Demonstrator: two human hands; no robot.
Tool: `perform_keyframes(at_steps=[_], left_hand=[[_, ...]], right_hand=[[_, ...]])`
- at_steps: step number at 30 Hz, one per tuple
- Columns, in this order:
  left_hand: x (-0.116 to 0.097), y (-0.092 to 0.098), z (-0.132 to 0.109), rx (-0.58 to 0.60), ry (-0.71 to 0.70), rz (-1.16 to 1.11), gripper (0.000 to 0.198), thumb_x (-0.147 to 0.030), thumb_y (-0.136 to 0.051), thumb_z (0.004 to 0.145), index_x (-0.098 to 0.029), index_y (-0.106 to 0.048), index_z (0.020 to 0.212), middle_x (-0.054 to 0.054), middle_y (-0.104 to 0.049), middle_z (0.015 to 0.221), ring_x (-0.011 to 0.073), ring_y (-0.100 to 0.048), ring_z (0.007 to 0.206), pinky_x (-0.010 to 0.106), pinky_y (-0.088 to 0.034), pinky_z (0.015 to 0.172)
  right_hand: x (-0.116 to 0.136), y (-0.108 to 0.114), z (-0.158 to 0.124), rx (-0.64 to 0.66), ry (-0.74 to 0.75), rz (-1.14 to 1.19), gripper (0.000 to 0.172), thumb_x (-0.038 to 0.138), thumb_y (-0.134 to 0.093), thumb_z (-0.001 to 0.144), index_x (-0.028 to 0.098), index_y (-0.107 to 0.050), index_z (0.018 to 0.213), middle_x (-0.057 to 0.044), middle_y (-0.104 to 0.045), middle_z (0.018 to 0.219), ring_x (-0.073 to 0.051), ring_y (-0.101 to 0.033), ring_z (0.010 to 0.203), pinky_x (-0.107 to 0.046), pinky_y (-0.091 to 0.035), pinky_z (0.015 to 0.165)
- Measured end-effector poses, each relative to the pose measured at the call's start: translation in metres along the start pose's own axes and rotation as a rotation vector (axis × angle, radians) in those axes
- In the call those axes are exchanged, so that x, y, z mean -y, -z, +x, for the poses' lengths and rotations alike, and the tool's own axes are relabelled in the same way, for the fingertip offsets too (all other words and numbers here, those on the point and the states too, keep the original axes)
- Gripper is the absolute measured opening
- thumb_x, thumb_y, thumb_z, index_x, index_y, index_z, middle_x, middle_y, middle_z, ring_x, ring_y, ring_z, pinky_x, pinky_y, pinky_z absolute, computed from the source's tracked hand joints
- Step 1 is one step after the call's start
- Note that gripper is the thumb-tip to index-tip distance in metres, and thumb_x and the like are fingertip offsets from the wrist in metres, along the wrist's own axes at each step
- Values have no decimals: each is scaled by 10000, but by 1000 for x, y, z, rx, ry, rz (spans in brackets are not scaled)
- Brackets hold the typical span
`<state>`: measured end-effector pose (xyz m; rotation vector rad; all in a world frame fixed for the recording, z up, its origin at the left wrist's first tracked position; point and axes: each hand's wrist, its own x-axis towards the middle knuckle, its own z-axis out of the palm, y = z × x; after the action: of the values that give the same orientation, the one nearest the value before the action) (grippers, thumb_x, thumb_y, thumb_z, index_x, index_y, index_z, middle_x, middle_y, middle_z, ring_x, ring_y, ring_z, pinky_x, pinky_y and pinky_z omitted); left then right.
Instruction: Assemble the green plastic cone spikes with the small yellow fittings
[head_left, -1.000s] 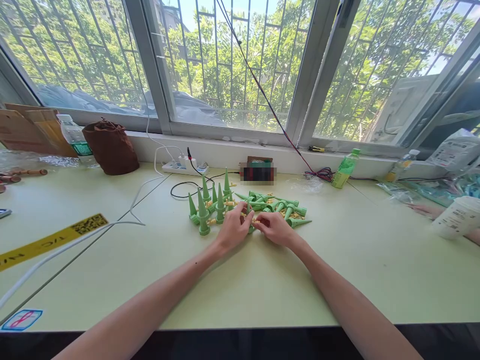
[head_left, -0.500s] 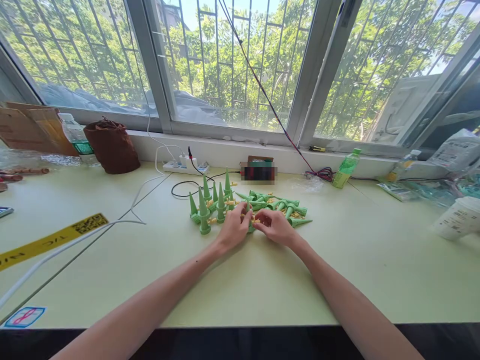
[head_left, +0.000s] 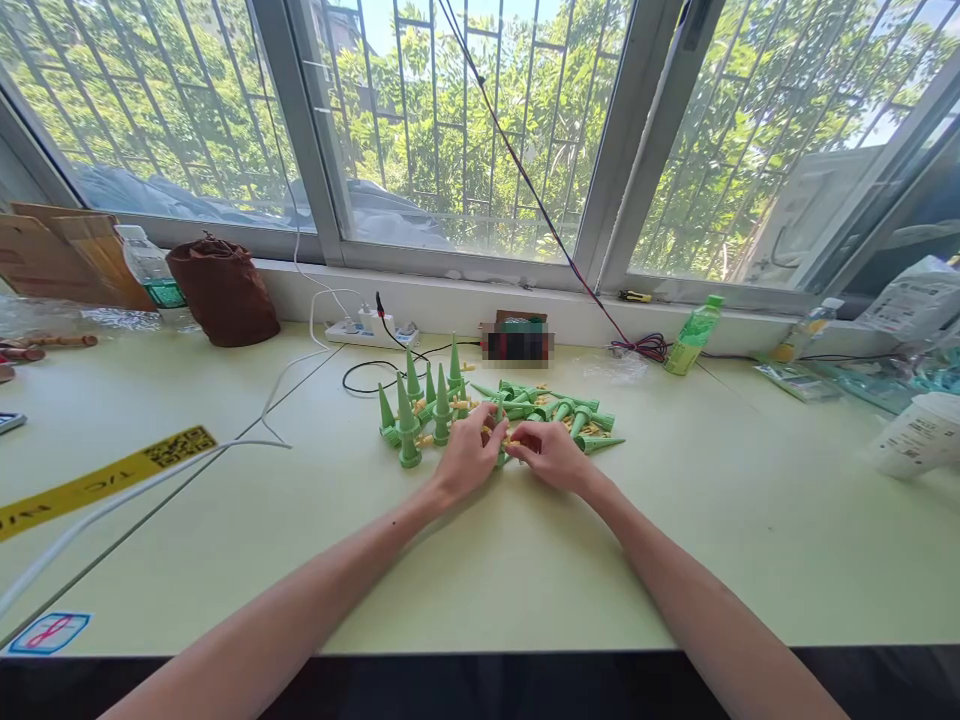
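Observation:
Between my hands a green plastic watering spike [head_left: 500, 407] stands roughly upright, mostly hidden by fingers. The fingers of my left hand [head_left: 466, 455] are closed around it. My right hand [head_left: 553, 455] pinches a small yellow valve [head_left: 513, 443] against the spike's side, low down; I cannot tell how far in it sits. Left of my hands, several green spikes [head_left: 407, 425] stand point up, some with yellow valves sticking out sideways. A loose pile of green spikes [head_left: 581, 418] lies behind and right of my right hand, with small yellow valves [head_left: 600, 428] among them.
A power strip [head_left: 405, 335] and a partly blurred red-and-black device [head_left: 517, 343] sit by the window wall. At the left are a brown bag [head_left: 223, 292] and a white cable [head_left: 274, 400]. To the right stand a green bottle [head_left: 694, 338] and a white cup [head_left: 919, 437].
The held spike's tip has shifted slightly right and up, and my left fingers have moved a little with it. Everything else looks the same.

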<state>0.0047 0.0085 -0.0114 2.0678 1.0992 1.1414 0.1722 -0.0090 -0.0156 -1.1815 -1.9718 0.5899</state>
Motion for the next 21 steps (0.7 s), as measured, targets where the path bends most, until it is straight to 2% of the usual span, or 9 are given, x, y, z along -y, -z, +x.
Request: perform_keyframes(at_steps=[6,13,21], left_hand=[[-1,1,0,8,-20,31,209,-353,-456,903,-178,-556,957,9,-610,739,87,-444,469,223,-337,465],[-5,2,0,-6,-46,66,176,-324,-475,888,-178,-555,833,-12,-587,721,72,-374,457,225,-307,473],[-7,3,-1,-45,-77,118,213,-327,-496,896,-167,-570,777,-12,-559,699,89,-426,525,238,-329,534]], right_hand=[[-1,-1,-1,53,-26,-9,202,261,-579,854,168,-588,674,21,-541,551,-104,-420,501,-233,-322,512],[-4,-1,-1,86,24,-66,261,247,-543,868,171,-542,618,47,-433,513,-95,-346,500,-233,-273,497],[-5,-1,-2,117,-6,-64,242,266,-561,859,157,-567,643,54,-438,528,-85,-344,509,-226,-269,502]])
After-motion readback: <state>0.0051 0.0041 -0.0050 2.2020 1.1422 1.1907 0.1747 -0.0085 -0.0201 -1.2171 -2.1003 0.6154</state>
